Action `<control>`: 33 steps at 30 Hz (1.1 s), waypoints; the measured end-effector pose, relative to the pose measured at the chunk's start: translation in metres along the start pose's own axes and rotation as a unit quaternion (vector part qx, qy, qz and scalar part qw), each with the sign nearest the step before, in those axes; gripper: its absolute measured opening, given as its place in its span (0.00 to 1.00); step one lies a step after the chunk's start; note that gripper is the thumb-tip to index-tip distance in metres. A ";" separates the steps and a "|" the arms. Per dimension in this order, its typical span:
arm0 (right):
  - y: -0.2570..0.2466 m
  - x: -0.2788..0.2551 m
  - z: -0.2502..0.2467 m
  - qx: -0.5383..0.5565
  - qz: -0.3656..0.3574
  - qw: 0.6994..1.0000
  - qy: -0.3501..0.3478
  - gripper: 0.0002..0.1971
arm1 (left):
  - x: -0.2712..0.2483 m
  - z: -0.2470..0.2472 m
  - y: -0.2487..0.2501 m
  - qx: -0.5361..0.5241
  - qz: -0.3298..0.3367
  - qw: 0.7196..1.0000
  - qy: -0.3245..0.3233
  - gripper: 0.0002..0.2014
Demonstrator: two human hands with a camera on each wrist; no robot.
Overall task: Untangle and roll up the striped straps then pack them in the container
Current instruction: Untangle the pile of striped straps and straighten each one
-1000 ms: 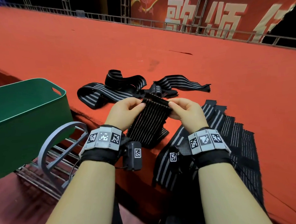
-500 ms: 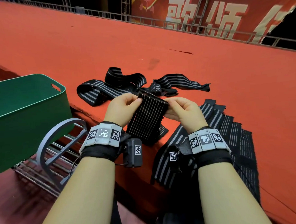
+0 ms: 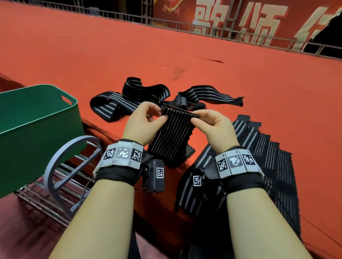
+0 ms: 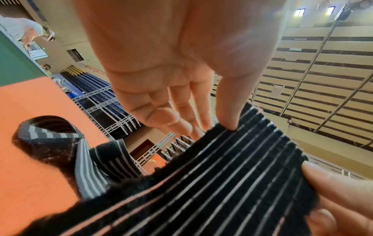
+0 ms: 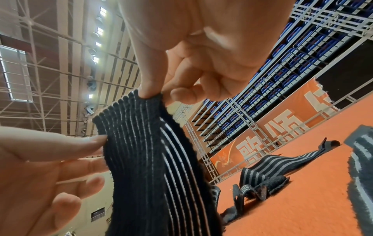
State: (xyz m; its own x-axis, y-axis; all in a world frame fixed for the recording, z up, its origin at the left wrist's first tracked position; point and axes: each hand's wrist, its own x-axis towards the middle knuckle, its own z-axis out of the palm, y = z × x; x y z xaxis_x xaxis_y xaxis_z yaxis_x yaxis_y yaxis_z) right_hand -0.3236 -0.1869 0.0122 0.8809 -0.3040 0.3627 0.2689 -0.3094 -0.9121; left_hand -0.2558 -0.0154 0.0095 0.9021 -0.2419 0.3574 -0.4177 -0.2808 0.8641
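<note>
Now strap (image 3: 176, 133) end lifted slightly.

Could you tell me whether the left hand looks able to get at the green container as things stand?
Probably yes: the green container stands open beside the left hand, nothing between them, though that hand is pinching a striped strap.

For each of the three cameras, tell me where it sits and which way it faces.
Head: worn on the head, facing down and forward at both hands, left and right, holding the black white-striped elastic strap; forearms show.
Left wrist: faces along the left palm to the strap.
Right wrist: faces along the right fingers pinching it.
All three share the strap.
</note>
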 end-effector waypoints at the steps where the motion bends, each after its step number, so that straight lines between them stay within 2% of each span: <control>1: -0.001 0.000 -0.001 0.002 -0.002 1.000 0.001 0.10 | 0.001 -0.001 0.000 0.001 0.003 1.000 -0.008 0.06; 4: -0.004 0.000 -0.001 0.008 -0.009 1.000 -0.006 0.11 | 0.002 0.000 0.005 0.012 0.011 0.999 -0.052 0.08; 7: -0.007 0.001 0.001 -0.003 -0.010 1.000 -0.015 0.11 | 0.003 0.006 0.008 -0.016 0.002 0.998 -0.068 0.08; 10: -0.005 0.002 0.001 -0.016 -0.006 1.000 -0.004 0.12 | 0.003 0.008 0.009 -0.043 -0.008 0.997 -0.056 0.09; 16: -0.003 0.006 0.001 -0.114 0.000 0.993 -0.022 0.08 | 0.007 0.000 0.022 -0.053 0.039 0.998 -0.004 0.08; 19: -0.007 0.007 0.003 -0.161 0.002 0.986 -0.034 0.10 | 0.010 -0.002 0.029 -0.058 0.043 0.997 -0.010 0.11; 23: -0.014 0.014 0.006 -0.211 0.002 0.976 -0.052 0.13 | 0.013 -0.005 0.038 -0.064 0.040 0.997 -0.030 0.10; 26: -0.027 0.016 0.005 -0.169 0.003 0.985 -0.038 0.12 | 0.016 -0.011 0.049 -0.079 0.051 0.995 -0.037 0.12; 33: -0.068 0.015 -0.004 -0.105 -0.072 0.992 0.014 0.06 | 0.020 -0.021 0.066 -0.080 0.103 0.991 -0.006 0.09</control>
State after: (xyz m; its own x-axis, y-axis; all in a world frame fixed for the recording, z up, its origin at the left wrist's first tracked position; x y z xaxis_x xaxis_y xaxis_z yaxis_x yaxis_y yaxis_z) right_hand -0.3303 -0.1737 0.0808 0.8273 -0.2669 0.4943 0.3014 -0.5317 -0.7915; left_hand -0.2625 -0.0192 0.0812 0.7972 -0.2908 0.5290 -0.5698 -0.0732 0.8185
